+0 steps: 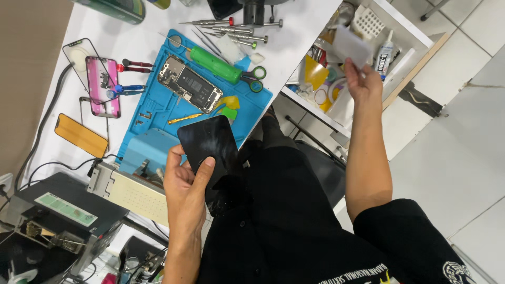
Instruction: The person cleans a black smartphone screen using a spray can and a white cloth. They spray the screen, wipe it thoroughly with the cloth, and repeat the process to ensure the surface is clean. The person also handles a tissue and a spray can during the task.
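Observation:
My left hand (185, 185) grips a black phone screen panel (211, 143), held over the near edge of a blue work mat (152, 113). An opened phone body (189, 84) with bare circuitry lies on that mat. My right hand (363, 80) is raised over an open white drawer (405, 31) and pinches a small white card-like piece (351, 46) between its fingers. The two hands are far apart, with my dark-clothed lap between them.
On the mat lie a green-handled tool (214, 64), green scissors (254, 79) and yellow picks. Several screwdrivers (236, 30) sit beyond it. A pink phone back (103, 86), an orange panel (81, 135), a heating plate (138, 193) and a glue tube (385, 56) are nearby.

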